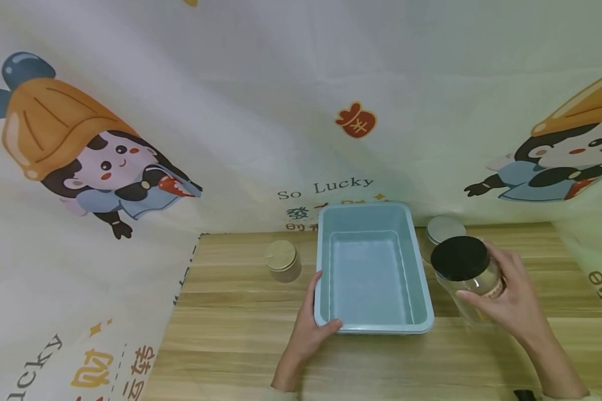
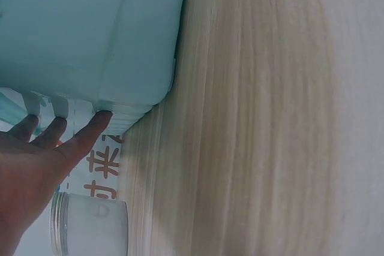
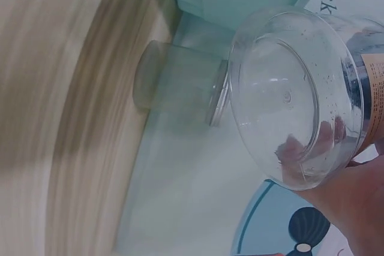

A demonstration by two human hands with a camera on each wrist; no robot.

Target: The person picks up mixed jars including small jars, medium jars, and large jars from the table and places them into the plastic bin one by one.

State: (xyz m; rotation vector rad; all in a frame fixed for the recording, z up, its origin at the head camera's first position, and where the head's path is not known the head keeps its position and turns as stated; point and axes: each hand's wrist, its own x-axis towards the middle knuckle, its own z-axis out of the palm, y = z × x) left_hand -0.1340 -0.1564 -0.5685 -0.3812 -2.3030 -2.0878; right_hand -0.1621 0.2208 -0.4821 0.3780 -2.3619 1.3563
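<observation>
On the wooden table [image 1: 241,345], near its far edge, a pale blue bin [image 1: 371,267] stands empty, and the left hand [image 1: 308,328] steadies its near left corner with the thumb hooked over the rim and the fingers [image 2: 90,130] laid straight against the outer wall. Just right of the bin the right hand [image 1: 511,295] grips a clear jar [image 1: 474,281] with a black lid, fingers wrapped round its side; from the wrist view the jar looks lifted clear of the table and tilted, its base facing the camera, and nothing shows inside it. Doing this step well looks to me a matter of keeping the left hand pressed on the corner so the light bin cannot slide, carrying the jar level over the right rim without clipping it, and setting it down flat on its base before the fingers let go; smooth glass may slip, so the hold should stay firm. 2 other jars stand by: a small one [image 1: 282,260] left of the bin and a silver-lidded one [image 1: 443,233] at its far right corner, close behind the held jar, so the lift should avoid knocking it. Hard to make out: the jar's label, half covered by fingers; whether the silver-lidded jar touches the bin; and the right wrist view is blurred.
</observation>
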